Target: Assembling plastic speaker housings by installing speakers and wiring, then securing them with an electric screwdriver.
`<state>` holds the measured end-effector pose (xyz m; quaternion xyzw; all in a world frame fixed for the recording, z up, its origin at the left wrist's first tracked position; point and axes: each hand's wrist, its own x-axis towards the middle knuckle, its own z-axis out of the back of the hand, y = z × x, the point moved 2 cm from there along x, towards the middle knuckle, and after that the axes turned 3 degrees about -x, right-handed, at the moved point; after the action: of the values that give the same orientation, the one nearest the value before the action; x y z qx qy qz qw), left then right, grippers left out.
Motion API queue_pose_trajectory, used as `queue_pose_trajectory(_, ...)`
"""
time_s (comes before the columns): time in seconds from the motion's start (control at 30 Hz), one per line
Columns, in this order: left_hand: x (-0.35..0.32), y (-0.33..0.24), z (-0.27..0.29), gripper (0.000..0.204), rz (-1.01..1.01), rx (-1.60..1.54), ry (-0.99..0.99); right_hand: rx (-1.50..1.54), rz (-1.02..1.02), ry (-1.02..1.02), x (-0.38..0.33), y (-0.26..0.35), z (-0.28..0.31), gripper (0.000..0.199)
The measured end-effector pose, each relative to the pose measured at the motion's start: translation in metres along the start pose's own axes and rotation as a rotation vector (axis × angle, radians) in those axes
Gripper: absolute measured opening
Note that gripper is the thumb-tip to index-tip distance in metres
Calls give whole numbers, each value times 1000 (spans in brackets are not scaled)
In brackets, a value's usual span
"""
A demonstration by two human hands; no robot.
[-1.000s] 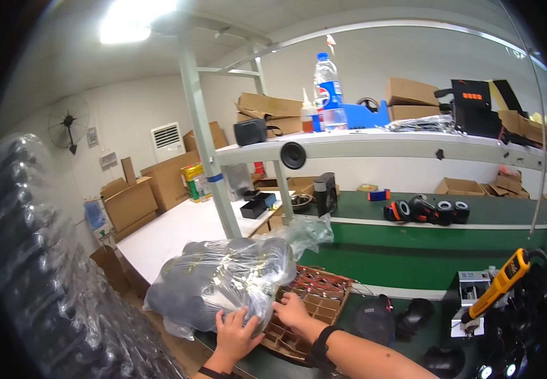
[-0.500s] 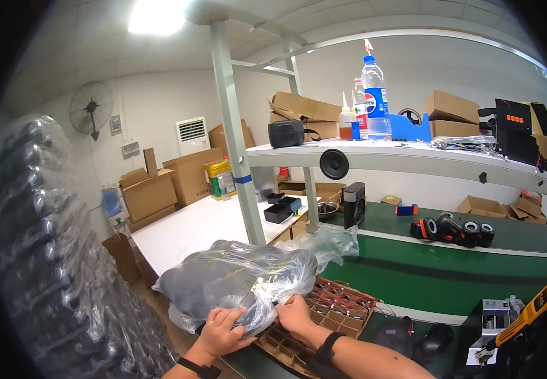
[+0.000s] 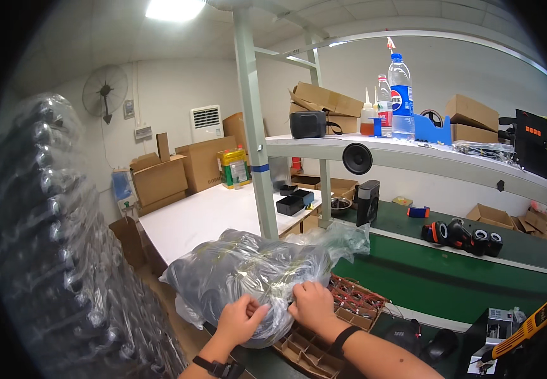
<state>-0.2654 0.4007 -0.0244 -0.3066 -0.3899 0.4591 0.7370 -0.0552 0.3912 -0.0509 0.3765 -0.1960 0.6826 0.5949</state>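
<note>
A big clear plastic bag filled with dark rounded things lies in front of me, its loose end trailing to the right. My left hand is at the bag's near side, fingers curled together on the crinkled film. Just to its right, my right hand pinches a gathered part of the same film. Both wrists wear dark bands. Beneath the bag and my right hand is a cardboard divider tray, with red and black wires heaped in its far part.
A tall stack of dark wrapped goods rises at the left. A green conveyor belt runs to the right, with black speaker parts behind it. A yellow power screwdriver is at the lower right. A shelf post stands beyond the bag.
My view has shifted slightly, so the scene sits farther right. My hands have moved up along the bag's film, the left from a spread pose to curled fingers. The bag's near side bulges more.
</note>
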Motion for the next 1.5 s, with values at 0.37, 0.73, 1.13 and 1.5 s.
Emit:
queue_pose_trajectory(0.37, 12, -6, -66, 17, -195, 613, -251, 20, 104, 162, 18, -16, -6, 11)
queue_pose_trajectory(0.73, 9, 6, -56, 9, -296, 209, -404, 213, 162, 409, 28, -30, 10, 24)
queue_pose_trajectory(1.13, 13, 32, -4, 28, -9, -330, -255, 85, 468, 424, 43, -1, -11, 24)
queue_pose_trajectory(1.5, 68, 0, 22, 41, 59, 755, 250, 327, 395, 410, 38, -19, -10, 29)
